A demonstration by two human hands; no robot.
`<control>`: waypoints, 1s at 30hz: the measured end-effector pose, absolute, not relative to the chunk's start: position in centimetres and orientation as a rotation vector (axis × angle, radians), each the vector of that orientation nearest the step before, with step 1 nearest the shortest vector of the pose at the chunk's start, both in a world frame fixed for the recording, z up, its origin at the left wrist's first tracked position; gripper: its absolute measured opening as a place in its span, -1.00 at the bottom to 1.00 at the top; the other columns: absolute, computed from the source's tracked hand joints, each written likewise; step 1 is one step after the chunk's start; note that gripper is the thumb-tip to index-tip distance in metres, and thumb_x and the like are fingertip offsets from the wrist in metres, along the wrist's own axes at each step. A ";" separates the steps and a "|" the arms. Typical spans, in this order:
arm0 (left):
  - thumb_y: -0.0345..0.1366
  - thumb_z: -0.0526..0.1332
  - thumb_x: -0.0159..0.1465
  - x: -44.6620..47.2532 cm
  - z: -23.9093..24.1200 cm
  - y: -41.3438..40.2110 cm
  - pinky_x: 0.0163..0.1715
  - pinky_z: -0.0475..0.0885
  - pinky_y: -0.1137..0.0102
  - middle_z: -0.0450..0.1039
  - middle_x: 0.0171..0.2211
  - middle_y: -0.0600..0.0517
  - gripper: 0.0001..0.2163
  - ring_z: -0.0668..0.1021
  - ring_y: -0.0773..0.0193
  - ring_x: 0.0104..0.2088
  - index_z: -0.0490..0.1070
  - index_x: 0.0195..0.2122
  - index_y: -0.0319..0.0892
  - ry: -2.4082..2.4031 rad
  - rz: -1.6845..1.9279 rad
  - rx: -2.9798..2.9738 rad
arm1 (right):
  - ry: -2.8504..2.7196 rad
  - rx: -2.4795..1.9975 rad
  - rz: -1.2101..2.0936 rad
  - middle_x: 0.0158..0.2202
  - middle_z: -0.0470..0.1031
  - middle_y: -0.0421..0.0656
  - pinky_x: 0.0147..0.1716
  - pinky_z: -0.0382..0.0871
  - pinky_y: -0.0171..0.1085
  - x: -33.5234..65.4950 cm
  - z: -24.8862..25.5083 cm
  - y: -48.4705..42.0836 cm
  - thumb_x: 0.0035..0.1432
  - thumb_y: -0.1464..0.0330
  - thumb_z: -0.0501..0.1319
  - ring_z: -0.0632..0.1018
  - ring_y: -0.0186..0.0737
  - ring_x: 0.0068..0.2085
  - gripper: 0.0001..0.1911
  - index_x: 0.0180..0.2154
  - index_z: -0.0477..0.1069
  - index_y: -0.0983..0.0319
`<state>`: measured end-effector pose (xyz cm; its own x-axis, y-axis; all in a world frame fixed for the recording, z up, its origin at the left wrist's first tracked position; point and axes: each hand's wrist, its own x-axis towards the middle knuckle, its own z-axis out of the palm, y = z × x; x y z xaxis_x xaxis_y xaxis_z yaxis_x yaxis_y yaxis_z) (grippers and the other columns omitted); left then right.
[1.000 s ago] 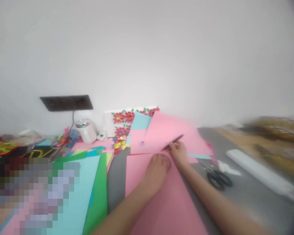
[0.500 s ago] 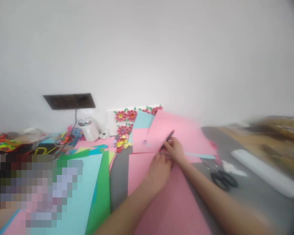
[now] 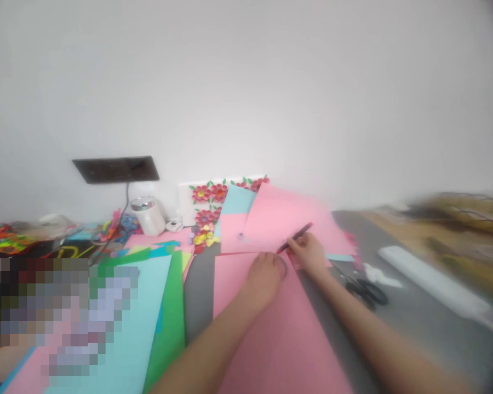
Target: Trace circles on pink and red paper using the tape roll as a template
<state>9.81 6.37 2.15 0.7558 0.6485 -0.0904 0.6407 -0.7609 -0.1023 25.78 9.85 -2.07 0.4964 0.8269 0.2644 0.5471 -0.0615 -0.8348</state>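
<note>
My left hand lies on a pink paper sheet, its fingers curled over a small round object that is mostly hidden. Just right of it, my right hand grips a dark red pen with its tip down on the pink sheet near the left hand's fingertips. A second pink sheet lies tilted behind both hands.
Black scissors lie on the grey table to the right, beside white scraps and a long white roll. Light blue and green sheets are stacked on the left. A white cup, paper flowers and colourful craft clutter sit by the wall.
My right hand has swung the pen from a steeper angle back to a flatter one and shifted slightly right. My left hand stays pressed on the sheet.
</note>
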 end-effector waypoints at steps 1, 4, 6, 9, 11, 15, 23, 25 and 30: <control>-0.60 0.08 0.11 9.8 2.2 6.4 -0.19 0.27 0.30 0.34 -0.11 -0.16 -0.67 0.34 0.10 -0.11 0.33 -0.10 -0.26 -1.062 0.180 -2.886 | -1.155 -1.745 0.341 -0.60 0.48 -0.14 -0.46 0.27 -0.26 25.9 -2.1 9.6 -0.12 0.18 0.20 0.51 -0.15 -0.50 -0.77 -0.52 0.26 0.19; -0.57 0.04 0.17 10.1 2.7 6.4 -0.24 0.30 0.31 0.35 -0.14 -0.18 -0.70 0.36 0.10 -0.15 0.32 -0.08 -0.29 -1.104 0.165 -2.891 | -1.109 -1.758 0.334 -0.60 0.48 -0.13 -0.48 0.29 -0.25 26.3 -2.2 8.8 -0.15 0.17 0.21 0.52 -0.12 -0.50 -0.76 -0.50 0.29 0.20; -0.55 0.01 0.20 10.2 3.0 6.4 -0.27 0.31 0.31 0.36 -0.17 -0.17 -0.73 0.37 0.11 -0.18 0.33 -0.10 -0.28 -1.142 0.159 -2.891 | -1.083 -1.753 0.344 -0.60 0.49 -0.12 -0.48 0.31 -0.25 26.6 -2.3 8.2 -0.15 0.17 0.22 0.53 -0.11 -0.49 -0.75 -0.47 0.31 0.21; -0.55 0.01 0.20 10.3 3.3 6.4 -0.26 0.30 0.32 0.36 -0.17 -0.17 -0.74 0.37 0.12 -0.17 0.34 -0.12 -0.27 -1.142 0.160 -2.904 | -1.047 -1.733 0.371 -0.59 0.51 -0.12 -0.49 0.34 -0.25 26.9 -2.2 7.2 -0.15 0.17 0.23 0.55 -0.10 -0.48 -0.73 -0.43 0.33 0.22; -0.55 0.04 0.18 10.2 3.3 6.4 -0.25 0.29 0.32 0.37 -0.18 -0.17 -0.76 0.36 0.12 -0.16 0.35 -0.15 -0.28 -1.123 0.168 -2.917 | -1.022 -1.718 0.395 -0.58 0.52 -0.11 -0.49 0.36 -0.24 27.0 -2.0 6.5 -0.14 0.17 0.24 0.56 -0.09 -0.48 -0.72 -0.41 0.32 0.22; -0.56 0.06 0.17 10.1 3.5 6.4 -0.23 0.28 0.32 0.37 -0.18 -0.16 -0.78 0.35 0.11 -0.16 0.36 -0.19 -0.27 -1.100 0.185 -2.930 | -0.947 -1.632 0.499 -0.53 0.55 -0.10 -0.49 0.41 -0.24 27.0 -1.4 5.0 -0.13 0.18 0.25 0.59 -0.08 -0.45 -0.67 -0.34 0.30 0.22; -0.62 0.08 0.10 9.9 3.9 6.2 -0.21 0.28 0.33 0.35 -0.15 -0.14 -0.71 0.34 0.10 -0.12 0.35 -0.18 -0.24 -1.113 0.210 -2.943 | -0.841 -1.467 0.613 -0.42 0.59 0.00 -0.42 0.44 -0.17 26.1 -0.8 4.0 -0.23 0.28 0.28 0.59 -0.01 -0.38 -0.71 -0.39 0.33 0.23; -0.61 0.09 0.10 9.9 3.8 6.3 -0.20 0.29 0.33 0.34 -0.14 -0.14 -0.71 0.33 0.10 -0.11 0.34 -0.16 -0.24 -1.127 0.208 -2.947 | -0.866 -1.487 0.578 -0.42 0.59 0.02 -0.39 0.43 -0.15 26.0 -0.8 4.1 -0.24 0.30 0.26 0.59 0.00 -0.36 -0.75 -0.41 0.34 0.24; -0.57 0.04 0.17 10.0 3.8 6.3 -0.18 0.30 0.33 0.34 -0.14 -0.13 -0.74 0.34 0.12 -0.10 0.34 -0.15 -0.22 -1.197 0.200 -2.954 | -0.944 -1.485 0.557 -0.40 0.59 0.02 -0.32 0.42 -0.12 25.9 -0.8 4.1 -0.22 0.35 0.23 0.57 -0.02 -0.35 -0.80 -0.42 0.36 0.24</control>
